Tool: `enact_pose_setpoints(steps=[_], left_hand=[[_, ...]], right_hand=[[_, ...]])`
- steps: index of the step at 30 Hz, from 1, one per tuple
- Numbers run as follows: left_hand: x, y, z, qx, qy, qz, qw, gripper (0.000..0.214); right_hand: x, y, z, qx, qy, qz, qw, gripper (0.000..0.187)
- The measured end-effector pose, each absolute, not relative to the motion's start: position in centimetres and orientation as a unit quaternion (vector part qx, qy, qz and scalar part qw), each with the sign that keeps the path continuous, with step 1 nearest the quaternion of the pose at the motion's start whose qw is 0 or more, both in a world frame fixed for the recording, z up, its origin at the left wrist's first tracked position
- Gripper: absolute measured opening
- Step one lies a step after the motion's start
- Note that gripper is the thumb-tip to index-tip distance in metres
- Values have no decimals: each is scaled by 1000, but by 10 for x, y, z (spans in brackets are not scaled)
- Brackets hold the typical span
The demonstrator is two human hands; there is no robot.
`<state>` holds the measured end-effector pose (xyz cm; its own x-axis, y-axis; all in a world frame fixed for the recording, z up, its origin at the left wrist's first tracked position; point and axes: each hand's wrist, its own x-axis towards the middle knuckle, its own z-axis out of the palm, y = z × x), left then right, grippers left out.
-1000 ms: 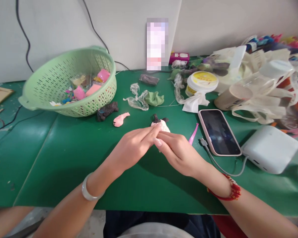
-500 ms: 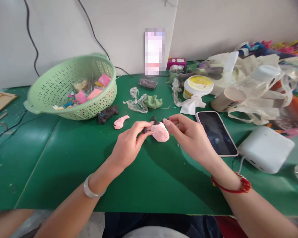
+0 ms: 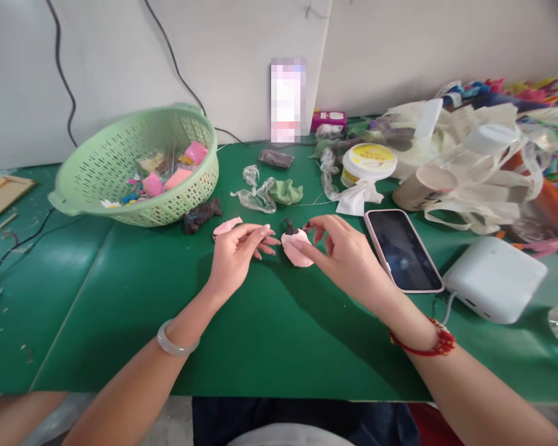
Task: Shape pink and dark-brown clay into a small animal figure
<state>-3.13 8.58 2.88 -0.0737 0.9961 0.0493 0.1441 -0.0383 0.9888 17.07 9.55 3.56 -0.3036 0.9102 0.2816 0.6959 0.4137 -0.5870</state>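
A pale pink clay ball [image 3: 301, 255] with small dark clay bits on top [image 3: 289, 226] rests on the green table mat [image 3: 279, 334]. My right hand [image 3: 348, 257] pinches it: the thumb lies across the ball and the index fingertip touches a dark bit at its top right. My left hand [image 3: 236, 253] hovers just left of the ball with its fingers stretched out toward it, holding nothing that I can see. A flat pink clay piece [image 3: 226, 227] lies right behind my left hand. A dark brown clay lump [image 3: 201, 214] sits further left.
A light green perforated basket [image 3: 97, 173] holding coloured clay pieces stands at the back left. A phone [image 3: 402, 248] and a white box [image 3: 495, 279] with a cable lie to the right. A yellow-lidded tub [image 3: 369, 162], plastic wrap, green clay [image 3: 286, 192] and bags crowd the back right.
My hands, first joined over the ball, have come apart. My left hand let go and opened beside it; my right hand now pinches the ball on the mat.
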Motion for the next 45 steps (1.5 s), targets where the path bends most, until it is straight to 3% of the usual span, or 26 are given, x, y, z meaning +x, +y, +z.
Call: enact_pose_setpoints(steps=[4, 11, 20, 23, 26, 31, 35, 41, 45], left_hand=[[-27, 83, 28, 515, 532, 498, 452, 36], [-23, 69, 27, 721, 454, 450, 270, 27], [-30, 69, 32, 794, 395, 389, 250, 40], [-32, 70, 36, 774, 432, 386, 255, 33], [-31, 73, 38, 708, 480, 429, 291, 27], [-28, 79, 37, 551, 489, 512, 442, 42], [-25, 77, 36, 532, 484, 520, 461, 43], [-24, 69, 34, 690, 463, 441, 338, 36], [-28, 68, 33, 769, 427, 385, 279, 43]], right_hand=[[165, 90, 42, -415, -826, 206, 321, 24], [153, 75, 30, -341, -849, 307, 262, 14], [155, 77, 42, -314, -763, 485, 290, 13], [156, 79, 44, -327, -762, 485, 277, 10], [158, 82, 45, -347, -739, 507, 277, 20], [160, 88, 45, -365, -651, 586, 317, 33], [160, 87, 46, -356, -624, 620, 316, 39], [158, 85, 48, -288, -575, 715, 274, 38], [161, 85, 52, -254, -549, 751, 264, 38]])
